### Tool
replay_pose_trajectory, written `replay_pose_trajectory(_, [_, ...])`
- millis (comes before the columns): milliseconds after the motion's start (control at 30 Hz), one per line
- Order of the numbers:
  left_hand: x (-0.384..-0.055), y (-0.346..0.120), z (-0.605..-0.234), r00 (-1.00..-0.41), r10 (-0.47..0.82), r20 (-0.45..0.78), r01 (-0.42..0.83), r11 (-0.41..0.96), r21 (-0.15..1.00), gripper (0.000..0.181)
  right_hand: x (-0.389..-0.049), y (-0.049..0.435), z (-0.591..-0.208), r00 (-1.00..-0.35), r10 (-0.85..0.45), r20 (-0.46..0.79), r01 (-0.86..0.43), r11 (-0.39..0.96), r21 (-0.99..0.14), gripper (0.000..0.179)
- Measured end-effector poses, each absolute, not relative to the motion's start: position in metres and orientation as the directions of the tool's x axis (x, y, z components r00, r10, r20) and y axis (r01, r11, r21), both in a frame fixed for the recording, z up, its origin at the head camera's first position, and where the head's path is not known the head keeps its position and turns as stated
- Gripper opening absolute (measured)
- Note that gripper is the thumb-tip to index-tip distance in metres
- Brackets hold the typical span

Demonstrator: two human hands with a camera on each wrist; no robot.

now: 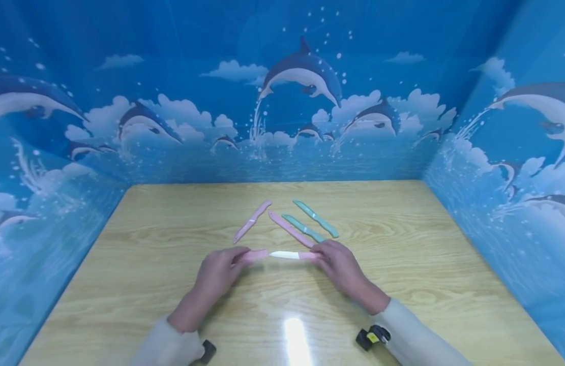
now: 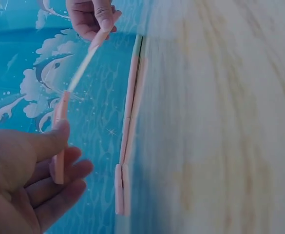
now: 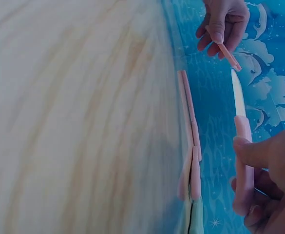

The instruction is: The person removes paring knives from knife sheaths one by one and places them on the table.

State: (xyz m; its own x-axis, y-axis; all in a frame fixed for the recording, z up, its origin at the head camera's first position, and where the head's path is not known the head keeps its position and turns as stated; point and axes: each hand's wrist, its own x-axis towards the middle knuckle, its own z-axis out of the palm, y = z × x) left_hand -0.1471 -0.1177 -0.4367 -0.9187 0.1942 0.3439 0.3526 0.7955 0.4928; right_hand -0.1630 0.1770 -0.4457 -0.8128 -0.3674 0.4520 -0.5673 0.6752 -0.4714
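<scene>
Just above the table, my right hand (image 1: 340, 265) grips the pink handle of a small knife (image 1: 284, 254) whose white blade is bare and points left. My left hand (image 1: 220, 270) pinches a pink knife sheath (image 2: 60, 113) between thumb and fingers. Sheath and blade are roughly in line, the blade tip close to the sheath's end; whether they touch I cannot tell. In the right wrist view, the knife handle (image 3: 243, 165) lies between thumb and curled fingers.
Beyond the hands lie two pink knives, one at the left (image 1: 252, 221) and one in the middle (image 1: 289, 229), with their blades covered. Beside them are two green knives, a nearer one (image 1: 302, 227) and a farther one (image 1: 316, 218). Dolphin-printed blue curtains (image 1: 195, 152) border the wooden table (image 1: 149, 244).
</scene>
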Motion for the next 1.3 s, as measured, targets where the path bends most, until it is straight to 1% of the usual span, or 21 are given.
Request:
replay_pose_trajectory(100, [-0.148, -0.119, -0.439, -0.919, 0.151, 0.364, 0.344, 0.758, 0.553, 0.025, -0.165, 0.172, -0.444, -0.837, -0.348, 0.421, -0.538, 0.663, -0.52, 0.017])
replay_pose_trajectory(233, [-0.15, -0.123, -0.441, -0.928, 0.099, 0.359, 0.316, 0.721, 0.617, 0.026, -0.167, 0.165, -0.442, -0.856, -0.324, 0.403, -0.511, 0.649, -0.563, 0.018])
replay_pose_trajectory(400, [-0.152, -0.129, -0.442, -0.929, 0.036, 0.368, 0.294, 0.677, 0.674, 0.029, -0.172, 0.154, -0.436, -0.863, -0.316, 0.395, -0.503, 0.619, -0.603, 0.017])
replay_pose_trajectory(533, [-0.154, -0.132, -0.441, -0.929, -0.008, 0.369, 0.281, 0.632, 0.722, 0.032, -0.176, 0.147, -0.435, -0.88, -0.292, 0.375, -0.474, 0.594, -0.65, 0.02])
replay_pose_trajectory(667, [-0.156, -0.13, -0.44, -0.938, -0.02, 0.346, 0.268, 0.592, 0.76, 0.032, -0.178, 0.143, -0.435, -0.899, -0.281, 0.336, -0.438, 0.572, -0.693, 0.022])
replay_pose_trajectory(800, [-0.157, -0.13, -0.442, -0.952, -0.028, 0.305, 0.238, 0.559, 0.794, 0.031, -0.179, 0.14, -0.438, -0.9, -0.294, 0.323, -0.435, 0.548, -0.714, 0.023])
replay_pose_trajectory(967, [-0.162, -0.135, -0.442, -0.977, -0.06, 0.204, 0.146, 0.507, 0.849, 0.03, -0.182, 0.13, -0.439, -0.897, -0.317, 0.309, -0.433, 0.487, -0.759, 0.02])
replay_pose_trajectory(1100, [-0.166, -0.139, -0.438, -0.99, -0.077, 0.121, 0.072, 0.468, 0.881, 0.032, -0.186, 0.118, -0.439, -0.91, -0.318, 0.267, -0.39, 0.433, -0.812, 0.019])
replay_pose_trajectory(1300, [-0.172, -0.145, -0.437, -0.995, -0.091, 0.027, -0.018, 0.458, 0.889, 0.026, -0.191, 0.098, -0.442, -0.926, -0.305, 0.225, -0.33, 0.358, -0.874, 0.018])
